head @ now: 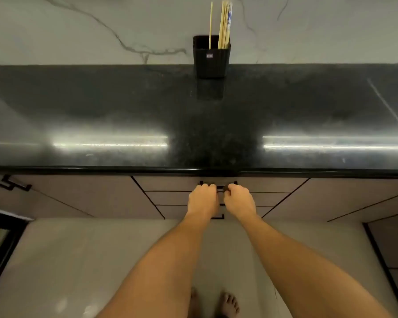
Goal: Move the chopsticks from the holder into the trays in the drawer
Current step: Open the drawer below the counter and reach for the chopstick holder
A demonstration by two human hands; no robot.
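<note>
Black stone forms the counter (124, 106), and at its back edge, against the marble wall, stands a black holder (210, 61) with all the chopsticks (224, 24) upright inside. None has been moved. Below the counter's front edge, the left hand (202, 199) and right hand (238, 199) sit side by side, fingers curled shut around the dark handle (220, 187) of the top drawer (170, 183), which looks closed. The trays are hidden. By my reckoning the task has barely started: opening the drawer comes first, then every transfer remains.
</note>
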